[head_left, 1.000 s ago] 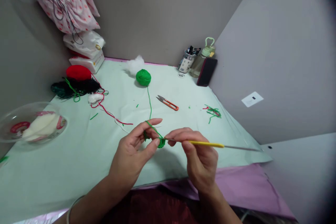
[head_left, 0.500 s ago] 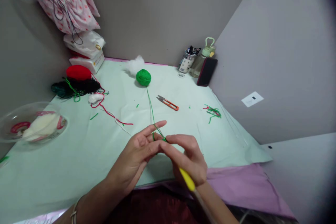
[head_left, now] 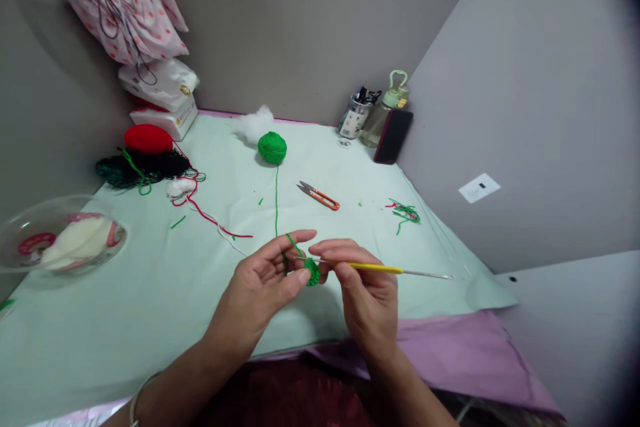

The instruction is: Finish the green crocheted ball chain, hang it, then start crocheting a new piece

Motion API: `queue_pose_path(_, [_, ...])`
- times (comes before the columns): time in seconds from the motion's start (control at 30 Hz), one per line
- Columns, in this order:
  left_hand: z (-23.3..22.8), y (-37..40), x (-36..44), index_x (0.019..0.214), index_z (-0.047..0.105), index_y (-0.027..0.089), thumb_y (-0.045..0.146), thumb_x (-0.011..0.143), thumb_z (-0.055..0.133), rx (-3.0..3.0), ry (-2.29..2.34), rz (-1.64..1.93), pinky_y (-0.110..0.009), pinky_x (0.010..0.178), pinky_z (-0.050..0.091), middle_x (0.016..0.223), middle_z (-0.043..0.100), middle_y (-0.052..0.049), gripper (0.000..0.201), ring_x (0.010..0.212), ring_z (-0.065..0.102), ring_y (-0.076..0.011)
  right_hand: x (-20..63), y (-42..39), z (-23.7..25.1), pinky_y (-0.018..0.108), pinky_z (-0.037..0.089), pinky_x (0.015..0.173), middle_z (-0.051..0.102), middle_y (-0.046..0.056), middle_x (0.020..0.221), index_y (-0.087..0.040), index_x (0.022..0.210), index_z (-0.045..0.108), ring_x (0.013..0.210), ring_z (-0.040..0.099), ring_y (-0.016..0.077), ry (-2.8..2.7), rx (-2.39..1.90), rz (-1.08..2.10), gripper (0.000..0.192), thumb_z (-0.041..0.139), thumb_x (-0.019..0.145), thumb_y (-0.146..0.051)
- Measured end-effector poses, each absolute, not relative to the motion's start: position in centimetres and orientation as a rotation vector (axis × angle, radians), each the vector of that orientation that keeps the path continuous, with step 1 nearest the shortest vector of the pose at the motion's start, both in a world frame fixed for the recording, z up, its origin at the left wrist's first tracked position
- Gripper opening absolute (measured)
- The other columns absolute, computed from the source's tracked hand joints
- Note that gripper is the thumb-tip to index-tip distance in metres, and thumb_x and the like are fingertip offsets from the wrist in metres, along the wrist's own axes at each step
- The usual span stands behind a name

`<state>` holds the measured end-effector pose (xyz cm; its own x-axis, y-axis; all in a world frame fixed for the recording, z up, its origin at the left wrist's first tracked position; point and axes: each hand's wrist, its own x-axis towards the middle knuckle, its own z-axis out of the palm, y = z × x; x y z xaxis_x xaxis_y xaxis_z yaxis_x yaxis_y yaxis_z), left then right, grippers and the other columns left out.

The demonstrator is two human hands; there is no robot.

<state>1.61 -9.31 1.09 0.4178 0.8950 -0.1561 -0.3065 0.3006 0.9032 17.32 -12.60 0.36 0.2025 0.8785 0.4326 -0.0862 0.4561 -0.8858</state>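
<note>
My left hand [head_left: 270,280] pinches a small round green crochet piece [head_left: 313,273] between thumb and fingers, and green yarn loops over its raised index finger. From there the strand runs up the table to a green yarn ball [head_left: 273,147]. In my right hand [head_left: 363,287] is a crochet hook with a yellow grip [head_left: 375,267]. The hook lies nearly level, its thin metal tip at the upper edge of the green piece and its other metal end pointing right. Orange-handled thread snips [head_left: 319,196] lie beyond my hands.
At left stand a clear plastic bowl [head_left: 120,243] and red yarn [head_left: 148,139] over dark yarn. White stuffing [head_left: 256,125] sits behind the ball. Green and red thread scraps [head_left: 406,211] lie right; a phone [head_left: 394,137], bottle [head_left: 395,99] and pen cup [head_left: 354,117] stand against the wall.
The hook has swung from pointing down toward me to nearly level, its tip now at the green piece. My right hand has turned, and the crochet piece shows more. The yarn strand hangs straighter.
</note>
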Motion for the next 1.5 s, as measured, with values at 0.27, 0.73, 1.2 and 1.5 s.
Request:
queue_pose_path(0.27, [1.1, -9.3, 2.5, 0.127, 0.071, 0.030, 0.032, 0.078, 0.087, 0.770, 0.704, 0.928, -0.026, 0.087, 0.046, 0.089, 0.065, 0.001, 0.052, 0.089, 0.059, -0.0138, 17.1, -13.6, -0.5, 0.033, 0.061, 0.076, 0.073, 0.007, 0.108, -0.030, 0.122, 0.074, 0.095, 0.071, 0.0203, -1.581, -1.021, 0.246, 0.037, 0.065, 0.093, -0.009])
queue_pose_path(0.73, [0.8, -8.7, 1.4, 0.109, 0.080, 0.026, 0.028, 0.075, 0.088, 0.759, 0.637, 0.796, -0.021, 0.080, 0.045, 0.084, 0.067, 0.001, 0.034, 0.083, 0.059, -0.0106, 17.9, -12.4, 0.3, 0.025, 0.051, 0.056, 0.069, 0.003, 0.081, -0.021, 0.092, 0.076, 0.063, 0.060, 0.0115, -1.045, -0.805, 0.908, 0.017, 0.061, 0.098, -0.025])
queue_pose_path(1.2, [0.6, -9.2, 1.6, 0.110, 0.080, 0.033, 0.030, 0.082, 0.082, 0.923, 0.769, 0.926, -0.022, 0.084, 0.049, 0.089, 0.067, 0.001, 0.029, 0.089, 0.061, -0.0124, 17.4, -12.6, -0.5, 0.026, 0.054, 0.069, 0.076, 0.003, 0.093, -0.024, 0.099, 0.076, 0.074, 0.066, 0.0119, -1.018, -0.816, 0.948, 0.017, 0.059, 0.101, -0.026])
queue_pose_path(1.5, [0.8, -9.5, 1.2, 0.110, 0.080, 0.037, 0.030, 0.082, 0.081, 0.994, 0.813, 0.969, -0.021, 0.083, 0.048, 0.088, 0.064, 0.002, 0.029, 0.089, 0.060, -0.0122, 17.6, -13.2, 0.5, 0.030, 0.056, 0.074, 0.076, 0.003, 0.097, -0.025, 0.104, 0.072, 0.079, 0.068, 0.0137, -1.191, -0.872, 0.816, 0.021, 0.051, 0.105, -0.023])
